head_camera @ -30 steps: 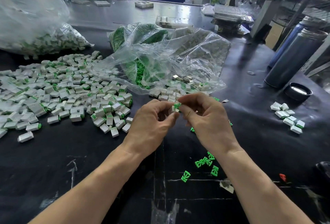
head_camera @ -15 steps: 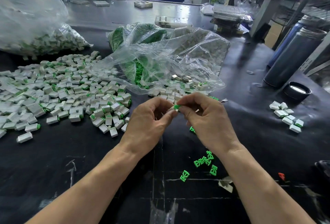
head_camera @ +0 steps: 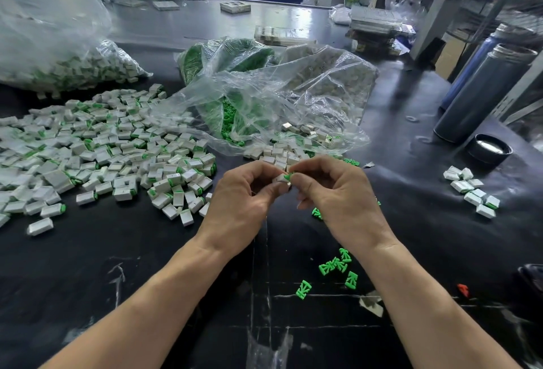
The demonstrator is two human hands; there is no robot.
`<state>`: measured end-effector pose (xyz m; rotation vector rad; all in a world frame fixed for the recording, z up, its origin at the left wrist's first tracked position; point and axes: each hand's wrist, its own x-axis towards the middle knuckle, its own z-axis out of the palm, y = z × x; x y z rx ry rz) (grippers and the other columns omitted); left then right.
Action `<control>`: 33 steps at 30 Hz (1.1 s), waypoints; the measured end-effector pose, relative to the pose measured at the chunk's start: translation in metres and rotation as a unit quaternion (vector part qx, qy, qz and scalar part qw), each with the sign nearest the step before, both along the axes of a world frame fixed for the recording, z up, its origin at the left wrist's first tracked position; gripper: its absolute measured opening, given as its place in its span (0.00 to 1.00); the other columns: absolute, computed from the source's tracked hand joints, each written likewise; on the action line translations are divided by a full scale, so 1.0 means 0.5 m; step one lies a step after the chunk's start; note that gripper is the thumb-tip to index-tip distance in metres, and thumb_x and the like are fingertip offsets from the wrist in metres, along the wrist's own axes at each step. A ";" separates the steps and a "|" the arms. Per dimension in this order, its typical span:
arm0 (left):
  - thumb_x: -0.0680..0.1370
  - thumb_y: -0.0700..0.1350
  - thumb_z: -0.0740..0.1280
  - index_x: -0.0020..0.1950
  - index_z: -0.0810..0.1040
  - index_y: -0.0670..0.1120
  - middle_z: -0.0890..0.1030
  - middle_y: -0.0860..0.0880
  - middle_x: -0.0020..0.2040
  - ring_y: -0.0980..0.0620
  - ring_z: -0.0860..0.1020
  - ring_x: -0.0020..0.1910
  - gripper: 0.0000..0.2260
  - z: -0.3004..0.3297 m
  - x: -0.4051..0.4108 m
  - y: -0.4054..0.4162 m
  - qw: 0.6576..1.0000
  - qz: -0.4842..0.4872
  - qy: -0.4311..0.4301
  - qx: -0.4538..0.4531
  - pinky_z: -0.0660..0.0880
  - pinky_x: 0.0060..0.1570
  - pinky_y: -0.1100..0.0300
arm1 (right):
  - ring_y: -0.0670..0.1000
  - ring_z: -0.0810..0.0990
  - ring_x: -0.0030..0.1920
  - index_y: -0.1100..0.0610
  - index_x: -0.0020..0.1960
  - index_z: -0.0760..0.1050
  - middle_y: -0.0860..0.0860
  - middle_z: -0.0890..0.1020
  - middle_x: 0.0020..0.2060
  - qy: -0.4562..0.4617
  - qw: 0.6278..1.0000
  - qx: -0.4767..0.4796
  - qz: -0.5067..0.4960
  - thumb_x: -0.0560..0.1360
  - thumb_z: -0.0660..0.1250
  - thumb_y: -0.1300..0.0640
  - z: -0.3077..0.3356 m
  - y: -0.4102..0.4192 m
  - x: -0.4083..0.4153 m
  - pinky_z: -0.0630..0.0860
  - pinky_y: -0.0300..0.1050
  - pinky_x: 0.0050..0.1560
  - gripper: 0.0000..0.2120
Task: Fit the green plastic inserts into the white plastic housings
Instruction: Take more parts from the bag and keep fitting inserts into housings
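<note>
My left hand [head_camera: 241, 207] pinches a small white housing [head_camera: 281, 179] above the black table. My right hand [head_camera: 338, 201] pinches a green insert [head_camera: 288, 176] that sits at the housing's end; both fingertips meet there. Several loose green inserts [head_camera: 338, 265] lie on the table below my right wrist. A big heap of white housings with green ends [head_camera: 102, 151] spreads over the left of the table. Bare white housings [head_camera: 282, 154] spill from a clear bag just beyond my hands.
Clear bags [head_camera: 264, 98] of green inserts and white housings lie behind my hands; another bag [head_camera: 58, 60] sits far left. A small group of housings [head_camera: 470, 192], a black cap [head_camera: 489, 149] and two tall flasks [head_camera: 482, 92] stand at right. A red piece [head_camera: 462, 289] lies lower right.
Both hands have stayed together on the same housing and insert, drifting slightly up in the view. The green insert now shows less between the fingertips.
</note>
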<state>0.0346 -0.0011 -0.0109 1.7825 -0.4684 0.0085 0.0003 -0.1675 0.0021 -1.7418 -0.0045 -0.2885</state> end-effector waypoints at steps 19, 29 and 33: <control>0.76 0.40 0.74 0.43 0.84 0.54 0.83 0.62 0.37 0.64 0.80 0.36 0.08 -0.019 0.000 0.002 0.992 0.052 -0.016 0.112 0.77 0.40 0.64 | 0.44 0.80 0.37 0.49 0.47 0.83 0.43 0.80 0.34 0.007 0.978 -0.210 -0.007 0.79 0.73 0.59 -0.007 0.005 -0.009 0.82 0.52 0.46 0.05; 0.76 0.40 0.74 0.44 0.86 0.52 0.81 0.63 0.33 0.63 0.78 0.35 0.06 -0.006 -0.005 0.003 0.981 0.042 -0.052 0.182 0.75 0.39 0.65 | 0.46 0.78 0.42 0.53 0.49 0.84 0.43 0.82 0.39 0.003 0.954 -0.299 0.003 0.79 0.74 0.58 0.000 0.012 -0.016 0.76 0.42 0.48 0.02; 0.76 0.39 0.74 0.44 0.86 0.52 0.81 0.62 0.33 0.62 0.79 0.34 0.08 -0.012 0.000 0.002 0.985 0.041 -0.040 0.164 0.79 0.41 0.57 | 0.43 0.79 0.36 0.51 0.45 0.85 0.42 0.81 0.32 0.024 0.971 -0.238 -0.025 0.77 0.75 0.61 -0.007 0.013 -0.014 0.79 0.44 0.44 0.05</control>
